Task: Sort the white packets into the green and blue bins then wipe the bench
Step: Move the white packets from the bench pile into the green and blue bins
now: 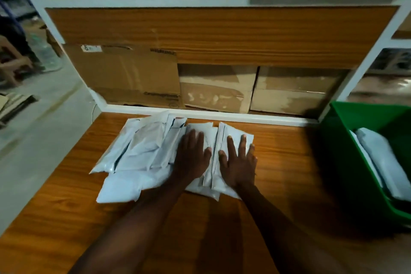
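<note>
Wooden bench (278,162) fills the near half of the view; we're standing at its near edge. Beyond the far edge sits a shelf unit packed with cardboard boxes (133,75), not our concern.

Green bin (347,153) is on the right end of the bench, partly cut off by the frame. At least one white packet already lies inside, leaning along the near-left wall, so sorting looks started. Blue bin not in view, can't say where it is.

Pile of white packets (142,151) sits mid-bench, toward the far edge, well apart from the green bin. It's loose and overlapping: a fan of long ones on the left, a flatter stack on the right, one larger packet poking out near-left.

Both our hands are flat on the right part of the pile, fingers straight and spread, nothing gripped. Left hand (191,158) presses the middle packets, right hand (239,162) presses the rightmost ones, thumbs nearly meeting. Our read: palms down to pin or square the slippery stack before picking from it.

Most packets are unsorted; no cloth seen, so the wipe hasn't started.
</note>
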Motion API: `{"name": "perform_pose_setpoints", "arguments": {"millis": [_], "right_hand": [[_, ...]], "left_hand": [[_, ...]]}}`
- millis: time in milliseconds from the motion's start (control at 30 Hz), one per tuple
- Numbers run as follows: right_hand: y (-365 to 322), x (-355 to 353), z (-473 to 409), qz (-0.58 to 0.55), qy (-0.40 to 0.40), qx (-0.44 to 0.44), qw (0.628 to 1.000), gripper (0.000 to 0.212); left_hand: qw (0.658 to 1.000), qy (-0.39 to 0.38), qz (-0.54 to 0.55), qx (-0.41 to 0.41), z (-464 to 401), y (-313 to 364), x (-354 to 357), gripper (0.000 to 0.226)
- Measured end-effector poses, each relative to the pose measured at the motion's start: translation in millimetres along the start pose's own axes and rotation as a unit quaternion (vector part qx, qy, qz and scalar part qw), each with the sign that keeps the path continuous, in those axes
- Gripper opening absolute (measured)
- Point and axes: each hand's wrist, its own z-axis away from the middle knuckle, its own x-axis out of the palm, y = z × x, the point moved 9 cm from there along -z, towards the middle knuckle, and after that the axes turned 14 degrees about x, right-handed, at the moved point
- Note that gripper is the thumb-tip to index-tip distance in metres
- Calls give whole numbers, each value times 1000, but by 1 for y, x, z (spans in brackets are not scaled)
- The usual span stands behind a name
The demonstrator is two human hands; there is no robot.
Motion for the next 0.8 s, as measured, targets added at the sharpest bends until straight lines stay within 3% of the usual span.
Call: {"name": "perform_pose_setpoints", "arguments": {"millis": [167, 367, 600, 800], "right_hand": [[3, 1, 1, -10, 4, 30, 999, 69], [0, -18, 9, -8, 25, 72, 997, 65], [12, -66, 53, -22, 137, 93, 986, 68], [61, -117, 143, -75, 274, 121, 951, 64]], "left_hand": [[999, 4, 36, -6, 0, 1, 11, 71], [990, 76, 104, 49, -3, 0, -8, 53], [957, 167, 207, 121, 6, 21, -48, 51], [933, 148, 257, 206, 35, 107, -72, 54]]}}
